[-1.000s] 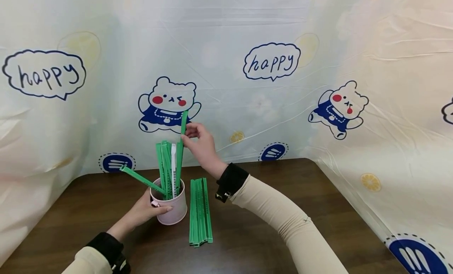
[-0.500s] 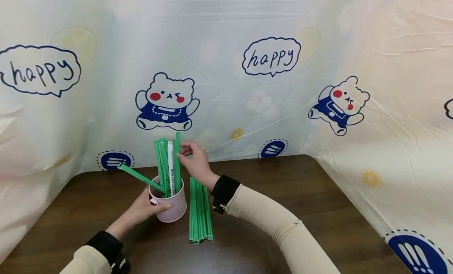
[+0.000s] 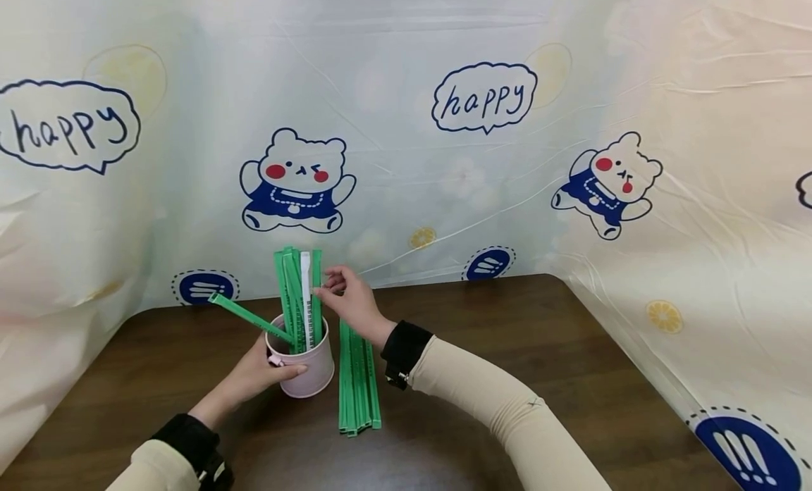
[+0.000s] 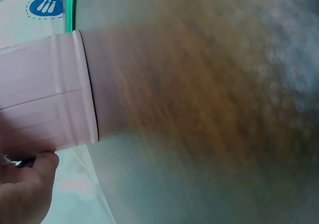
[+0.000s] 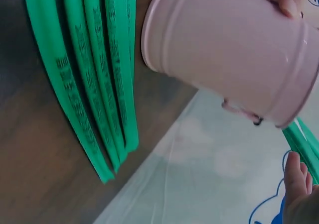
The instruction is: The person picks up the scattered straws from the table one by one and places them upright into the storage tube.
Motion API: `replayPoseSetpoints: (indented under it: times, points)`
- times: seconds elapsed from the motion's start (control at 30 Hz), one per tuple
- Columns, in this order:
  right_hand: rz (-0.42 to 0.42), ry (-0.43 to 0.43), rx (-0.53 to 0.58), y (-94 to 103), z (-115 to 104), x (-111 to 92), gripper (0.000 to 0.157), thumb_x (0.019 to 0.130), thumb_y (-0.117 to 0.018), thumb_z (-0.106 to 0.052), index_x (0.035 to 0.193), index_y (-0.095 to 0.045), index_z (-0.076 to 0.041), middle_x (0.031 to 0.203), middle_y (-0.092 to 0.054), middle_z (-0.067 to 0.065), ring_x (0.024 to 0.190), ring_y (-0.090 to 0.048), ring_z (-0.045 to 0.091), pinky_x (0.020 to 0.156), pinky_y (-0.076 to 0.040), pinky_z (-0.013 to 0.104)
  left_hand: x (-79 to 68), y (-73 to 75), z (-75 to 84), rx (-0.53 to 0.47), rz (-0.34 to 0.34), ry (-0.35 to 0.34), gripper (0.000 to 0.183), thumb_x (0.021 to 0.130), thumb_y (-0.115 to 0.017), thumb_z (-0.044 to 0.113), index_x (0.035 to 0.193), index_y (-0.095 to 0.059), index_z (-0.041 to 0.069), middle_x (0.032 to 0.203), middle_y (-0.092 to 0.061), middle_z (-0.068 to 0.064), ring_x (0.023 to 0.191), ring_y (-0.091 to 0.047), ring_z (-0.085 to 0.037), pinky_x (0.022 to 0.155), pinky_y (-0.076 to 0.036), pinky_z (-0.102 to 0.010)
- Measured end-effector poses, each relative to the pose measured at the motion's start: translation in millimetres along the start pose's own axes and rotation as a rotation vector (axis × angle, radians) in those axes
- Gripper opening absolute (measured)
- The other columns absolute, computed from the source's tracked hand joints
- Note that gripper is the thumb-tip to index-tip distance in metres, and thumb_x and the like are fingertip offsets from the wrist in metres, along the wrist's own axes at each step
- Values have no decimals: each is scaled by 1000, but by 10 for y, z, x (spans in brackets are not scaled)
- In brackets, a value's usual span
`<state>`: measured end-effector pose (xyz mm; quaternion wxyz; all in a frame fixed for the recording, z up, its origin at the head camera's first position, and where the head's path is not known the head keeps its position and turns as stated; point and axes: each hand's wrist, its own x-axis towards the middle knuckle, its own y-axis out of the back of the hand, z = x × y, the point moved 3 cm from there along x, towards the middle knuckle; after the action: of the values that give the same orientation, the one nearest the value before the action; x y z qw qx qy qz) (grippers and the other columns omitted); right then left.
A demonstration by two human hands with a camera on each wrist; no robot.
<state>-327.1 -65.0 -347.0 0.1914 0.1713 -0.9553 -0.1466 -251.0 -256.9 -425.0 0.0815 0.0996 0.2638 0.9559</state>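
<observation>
A pale pink pail stands on the table, holding several long, slim green sticks with dark printed lettering and one white stick. Another green stick leans out over the rim to the left. My left hand grips the pail's left side, thumb across its front. Beside the rightmost green stick, my right hand has loosely bent fingers; the thumb tip overlaps that stick in the head view. The right wrist view catches that hand's fingertips by the sticks above the rim.
More green sticks lie side by side on the brown table, just right of the pail. A printed curtain with bears and "happy" bubbles hangs behind and along the sides.
The right hand has lowered a green stick into the pail, until its top is about level with the others. The left hand keeps its hold on the pail.
</observation>
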Motion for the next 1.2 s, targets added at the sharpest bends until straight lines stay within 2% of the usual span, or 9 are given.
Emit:
replayPoseSetpoints:
  times: [0.13,0.23,0.4,0.67,0.73,0.8,0.83,0.9,1.2]
  points:
    - [-8,-30,36,116,-6,44,43,105,-58,-26,139,-53,0,121,-63,20,104,-64,30,80,-49,20,4,5,-1,-3,0,5,99,88,-79,14,160,-12,-1,154,-38,-35,136,-48,-55,106,-44,-72]
    - [-11,-42,0,195,45,75,39,109,-51,-28,137,-54,-1,118,-63,21,100,-64,35,78,-49,22,7,11,-6,-4,3,-3,100,87,-79,14,160,-12,-1,154,-38,-35,136,-48,-54,106,-45,-72]
    - [-61,-85,-188,260,255,68,27,105,-55,-13,126,-61,4,113,-67,20,100,-63,30,84,-50,28,11,10,-16,-11,2,-8,101,88,-79,14,160,-11,-1,155,-37,-34,136,-46,-53,107,-43,-72]
    - [-180,-269,-392,221,723,-83,27,99,-61,-2,124,-63,6,115,-68,21,79,-53,16,76,-45,31,14,5,-36,-13,0,17,101,88,-80,19,160,-12,-1,156,-35,-35,138,-44,-56,107,-41,-75]
    - [-199,-286,-407,209,791,-107,5,97,-60,3,99,-64,5,95,-65,16,70,-43,14,71,-40,29,19,11,-33,-11,-3,23,101,88,-79,20,160,-11,-1,156,-35,-35,138,-43,-57,107,-41,-75]
    - [-207,-291,-412,204,840,-123,27,95,-61,6,71,-52,-3,72,-53,8,61,-36,13,66,-34,28,23,16,-30,-11,-4,27,103,88,-79,20,161,-10,-1,157,-34,-35,139,-43,-57,108,-40,-75]
    - [-213,-296,-411,201,859,-132,39,95,-60,7,64,-42,-8,64,-44,4,56,-33,13,64,-31,28,23,18,-28,-9,-4,30,103,88,-79,20,161,-10,-1,157,-34,-35,139,-42,-57,108,-40,-75]
    - [-225,-313,-398,195,891,-142,55,93,-60,8,62,-23,-16,56,-24,-1,49,-28,13,60,-27,28,19,21,-22,-6,-6,28,103,88,-79,19,161,-9,-1,157,-33,-35,139,-42,-56,108,-40,-75]
    - [-228,-398,-382,112,972,-141,63,91,-66,6,58,-18,-19,50,-16,-5,41,-33,13,51,-26,26,12,29,-29,-1,-10,33,103,89,-78,19,161,-8,-1,158,-32,-35,140,-42,-57,108,-39,-76]
